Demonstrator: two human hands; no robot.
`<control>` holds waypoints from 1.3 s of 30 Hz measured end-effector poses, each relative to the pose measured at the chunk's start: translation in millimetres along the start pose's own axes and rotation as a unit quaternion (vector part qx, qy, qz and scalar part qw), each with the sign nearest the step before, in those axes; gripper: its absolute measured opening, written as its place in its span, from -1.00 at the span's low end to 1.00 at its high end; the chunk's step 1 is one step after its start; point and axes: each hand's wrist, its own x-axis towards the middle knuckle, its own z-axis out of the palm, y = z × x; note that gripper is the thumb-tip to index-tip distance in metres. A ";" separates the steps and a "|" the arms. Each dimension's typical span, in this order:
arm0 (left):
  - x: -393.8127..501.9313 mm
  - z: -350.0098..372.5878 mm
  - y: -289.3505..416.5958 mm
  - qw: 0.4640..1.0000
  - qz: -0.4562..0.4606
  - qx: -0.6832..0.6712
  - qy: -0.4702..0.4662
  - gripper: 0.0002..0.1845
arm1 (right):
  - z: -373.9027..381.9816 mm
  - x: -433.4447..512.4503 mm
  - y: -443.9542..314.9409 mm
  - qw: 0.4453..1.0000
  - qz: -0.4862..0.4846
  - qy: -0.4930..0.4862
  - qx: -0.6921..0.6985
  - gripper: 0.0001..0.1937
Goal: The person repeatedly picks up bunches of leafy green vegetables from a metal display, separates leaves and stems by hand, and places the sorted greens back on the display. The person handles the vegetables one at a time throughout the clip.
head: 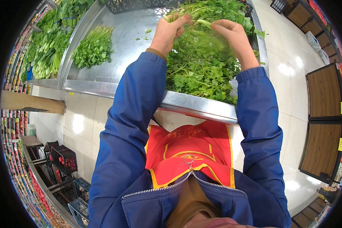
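My left hand [171, 30] grips pale stems of a leafy green herb between thumb and fingers, above the metal counter. Close to its right, my right hand [229, 32] pinches another pale stem [203, 22], its fingertips near the stem's end. Beneath and between both hands spreads a large loose pile of leafy herbs [202, 71], partly blurred near the right hand. A neat bunch of the same kind of greens [94, 47] lies on the left part of the metal counter [122, 37]. A few loose leaves [144, 34] lie between bunch and pile.
A black plastic crate [128, 6] stands at the counter's far side. Leafy vegetables [47, 54] fill the section beyond the left divider. The counter's raised metal rim [199, 107] runs before me. Wooden-sided stands [323, 91] are at the right; dark crates [64, 159] stand lower left.
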 end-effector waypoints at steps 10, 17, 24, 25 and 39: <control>-7.2 11.0 2.6 0.997 -0.004 0.072 -0.020 -0.75 | 1.1 0.6 -0.5 0.992 0.050 0.005 0.117 -0.80; -5.4 9.4 -2.5 0.996 0.010 0.079 0.029 -0.88 | 2.6 -0.5 -5.2 0.999 0.018 0.001 -0.028 -0.78; 1.7 -6.5 -11.4 0.979 -0.017 0.193 0.055 -0.73 | -40.4 7.6 3.5 0.979 -0.011 0.050 0.196 -0.74; 3.1 -6.4 -14.9 0.970 -0.019 0.238 0.049 -0.68 | -47.1 8.2 7.4 0.967 -0.032 0.044 0.250 -0.76; -25.9 38.5 7.6 0.996 0.020 0.085 -0.021 -0.63 | -6.1 -2.0 -14.4 0.976 -0.061 0.006 0.209 -0.82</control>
